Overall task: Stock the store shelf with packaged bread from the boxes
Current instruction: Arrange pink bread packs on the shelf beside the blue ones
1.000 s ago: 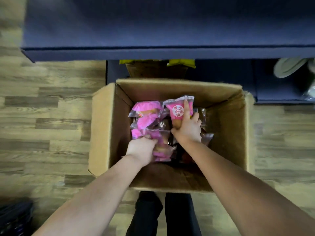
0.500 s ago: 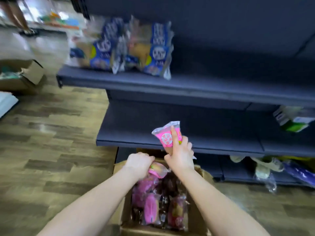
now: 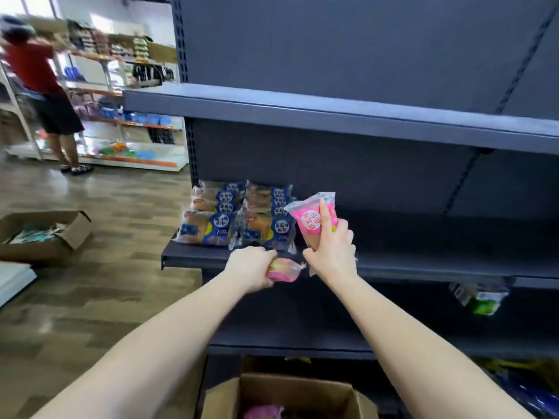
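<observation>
While the right hand point(image 3: 331, 255) grips one pink bread pack point(image 3: 311, 220) upright (round white sticker, red characters too blurry to read), the left hand point(image 3: 251, 267) clutches a second pink pack point(image 3: 286, 270) sideways, both at the shelf point(image 3: 408, 263) edge. Blue bread packs point(image 3: 239, 219) sit there in two stacks, exact count unclear. The open box point(image 3: 302, 388) below shows another pink pack point(image 3: 263, 412).

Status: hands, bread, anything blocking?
Left hand grips pink bread pack. Right hand holds second pink pack upright, near shelf. Blue packs stacked just left of it.
</observation>
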Available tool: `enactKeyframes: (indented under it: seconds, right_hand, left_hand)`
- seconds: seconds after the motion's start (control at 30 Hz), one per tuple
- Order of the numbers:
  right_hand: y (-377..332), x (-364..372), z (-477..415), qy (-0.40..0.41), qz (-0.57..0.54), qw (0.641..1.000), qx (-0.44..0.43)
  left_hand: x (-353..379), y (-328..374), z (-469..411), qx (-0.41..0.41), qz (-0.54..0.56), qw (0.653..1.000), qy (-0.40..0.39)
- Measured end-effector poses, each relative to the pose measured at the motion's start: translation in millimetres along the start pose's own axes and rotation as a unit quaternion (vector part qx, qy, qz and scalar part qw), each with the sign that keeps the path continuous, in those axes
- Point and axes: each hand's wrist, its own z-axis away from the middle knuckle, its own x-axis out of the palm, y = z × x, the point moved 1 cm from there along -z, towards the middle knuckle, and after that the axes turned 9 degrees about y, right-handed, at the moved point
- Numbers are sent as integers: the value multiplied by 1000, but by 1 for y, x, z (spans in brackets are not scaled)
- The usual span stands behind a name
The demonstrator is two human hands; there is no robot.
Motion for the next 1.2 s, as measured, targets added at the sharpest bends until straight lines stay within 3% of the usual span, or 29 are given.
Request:
enactKeyframes:
  seconds: [0.33, 0.6, 0.83, 0.9, 0.97, 1.2]
  right_hand:
    - [32, -15, -59, 7, 13, 1000, 12]
    - [115, -10, -101, -26, 49, 998, 23]
    - [187, 25, -115, -113, 92, 989, 31]
    - [199, 36, -117, -135, 103, 985, 27]
    - [209, 45, -121, -152, 106, 983, 16]
    - [226, 64, -149, -180, 75, 980, -34]
  left_hand:
    - [-25, 13, -60, -8, -34, 998, 45]
    - [-8, 87, -145, -73, -59, 989, 117]
    - [52, 133, -179, -93, -66, 993, 38]
    - [73, 140, -183, -104, -7, 994, 15]
    - [84, 143, -186, -126, 30, 992, 14]
    - [94, 153, -183, -146, 0, 989, 17]
